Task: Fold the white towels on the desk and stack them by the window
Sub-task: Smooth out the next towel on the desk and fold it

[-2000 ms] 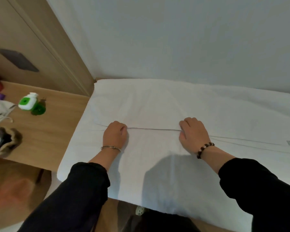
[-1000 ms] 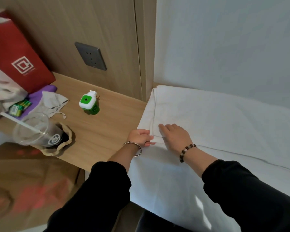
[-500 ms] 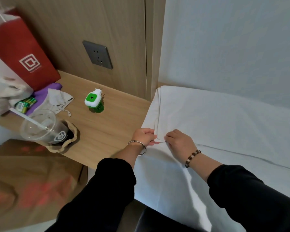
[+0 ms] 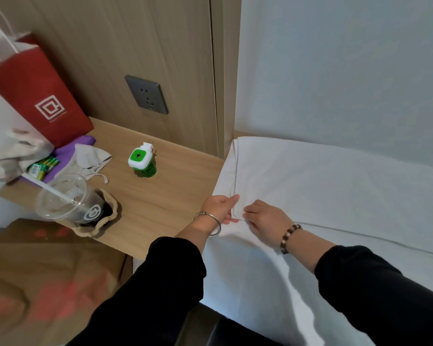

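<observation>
A large white towel (image 4: 335,186) lies spread over the right part of the wooden desk (image 4: 165,201), its near part hanging over the front edge. Its far half is folded over, with the fold's edge running from left to right. My left hand (image 4: 220,208) pinches the left corner of that folded layer at the towel's left edge. My right hand (image 4: 263,218) pinches the same corner just to the right, fingers curled on the cloth. Both forearms wear black sleeves.
On the desk to the left stand a green and white plug-in device (image 4: 141,159), a clear plastic cup (image 4: 68,198) with a straw in a brown sleeve, a red paper bag (image 4: 40,96), a purple item and crumpled cloth (image 4: 90,158). A grey wall socket (image 4: 146,94) is behind.
Both hands slid left along the fold from the towel's middle to its left corner, and my view turned left. The hands now pinch the corner instead of pressing the fold.
</observation>
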A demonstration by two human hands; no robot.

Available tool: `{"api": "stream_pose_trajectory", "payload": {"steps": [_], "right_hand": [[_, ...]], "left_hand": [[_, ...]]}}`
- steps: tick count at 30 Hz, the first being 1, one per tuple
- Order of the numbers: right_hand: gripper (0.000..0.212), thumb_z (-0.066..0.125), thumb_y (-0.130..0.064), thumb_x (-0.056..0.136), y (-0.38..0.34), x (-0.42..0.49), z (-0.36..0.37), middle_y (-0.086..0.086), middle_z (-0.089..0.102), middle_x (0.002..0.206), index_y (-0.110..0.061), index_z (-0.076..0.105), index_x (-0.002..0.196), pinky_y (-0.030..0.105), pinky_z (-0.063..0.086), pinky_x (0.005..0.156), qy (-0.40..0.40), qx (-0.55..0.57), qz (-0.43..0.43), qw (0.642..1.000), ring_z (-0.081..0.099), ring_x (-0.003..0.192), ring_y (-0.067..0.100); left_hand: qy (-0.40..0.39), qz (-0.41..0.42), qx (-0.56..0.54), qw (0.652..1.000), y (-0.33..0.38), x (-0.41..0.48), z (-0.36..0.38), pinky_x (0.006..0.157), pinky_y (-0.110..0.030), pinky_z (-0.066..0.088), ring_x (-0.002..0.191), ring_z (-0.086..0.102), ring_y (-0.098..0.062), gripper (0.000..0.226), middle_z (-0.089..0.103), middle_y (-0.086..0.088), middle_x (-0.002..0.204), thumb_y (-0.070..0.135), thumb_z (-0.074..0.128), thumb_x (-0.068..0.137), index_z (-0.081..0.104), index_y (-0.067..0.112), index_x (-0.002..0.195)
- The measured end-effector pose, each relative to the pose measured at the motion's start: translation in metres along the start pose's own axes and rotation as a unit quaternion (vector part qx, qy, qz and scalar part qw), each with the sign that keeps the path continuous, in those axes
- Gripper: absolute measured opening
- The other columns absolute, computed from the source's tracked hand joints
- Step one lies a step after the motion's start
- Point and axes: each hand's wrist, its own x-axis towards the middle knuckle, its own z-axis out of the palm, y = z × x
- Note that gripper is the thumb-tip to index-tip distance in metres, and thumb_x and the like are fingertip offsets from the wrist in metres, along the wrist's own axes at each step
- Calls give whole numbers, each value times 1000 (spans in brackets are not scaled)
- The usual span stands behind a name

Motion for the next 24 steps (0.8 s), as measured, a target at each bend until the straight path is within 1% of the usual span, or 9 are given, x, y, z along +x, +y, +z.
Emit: {"api": "stream_pose_trajectory", "payload": {"steps": [2,6,9,12,14,16,19,21,24], "right_hand": [[8,66,-3,78,5,-6,-7,5,64,82,-7,68,84,35,48,58,-7,-35,5,999,58,73,27],[21,59,-3,76,21,-21,-24,8,58,91,-8,61,96,35,38,69,-18,-99,177,979,54,83,31],[23,65,8,65,28,-20,-46,16,58,78,1,66,86,38,44,55,82,-75,196,974,56,67,36],[22,56,2,73,26,-17,-60,18,57,72,4,69,90,34,44,44,178,-77,135,972,54,58,33],[26,66,2,71,20,-17,-53,17,59,77,0,70,97,33,46,47,84,-97,82,988,58,65,33],[34,61,-8,83,14,-21,-37,11,58,106,-10,60,117,33,48,67,-103,-106,86,985,56,95,28],[35,43,-10,92,11,-26,-20,3,51,120,-14,50,126,35,43,80,-165,-87,148,971,46,109,23],[36,44,-7,90,10,-26,-18,5,51,119,-13,51,125,34,42,78,-156,-84,158,971,46,108,23],[39,42,-6,91,13,-26,-15,6,51,121,-12,49,129,32,39,76,-157,-83,151,972,46,109,23]], "left_hand": [[12,26,57,998,8,0,3,41,-24,30,42,62,-17,38,41,-5,49,14,64,84,40,16,56],[11,62,33,997,34,-2,-2,51,-28,35,41,38,-13,38,36,2,43,0,58,82,39,14,53],[-26,101,-62,993,66,-12,-9,49,-22,37,46,46,-12,26,50,1,52,-9,49,84,54,13,70],[-22,119,-157,980,77,-12,-16,42,-15,40,45,55,-7,33,62,6,56,-19,41,80,59,8,87],[-5,77,-115,990,60,-9,-18,50,-19,40,56,55,-17,40,61,-4,69,-20,38,75,61,5,95],[-12,0,-30,999,36,-5,-14,48,-20,33,55,45,-21,29,52,-8,63,-16,39,76,58,4,84],[-14,-73,-93,993,32,9,-9,41,-14,38,47,51,-19,14,57,0,47,4,53,87,58,9,74],[-10,-75,-156,985,46,28,-7,67,-26,55,72,67,-22,21,71,-7,82,20,64,86,66,4,98],[24,-52,-50,997,71,49,-1,99,-40,46,110,60,-29,53,60,-9,123,35,65,86,54,5,128]]}}
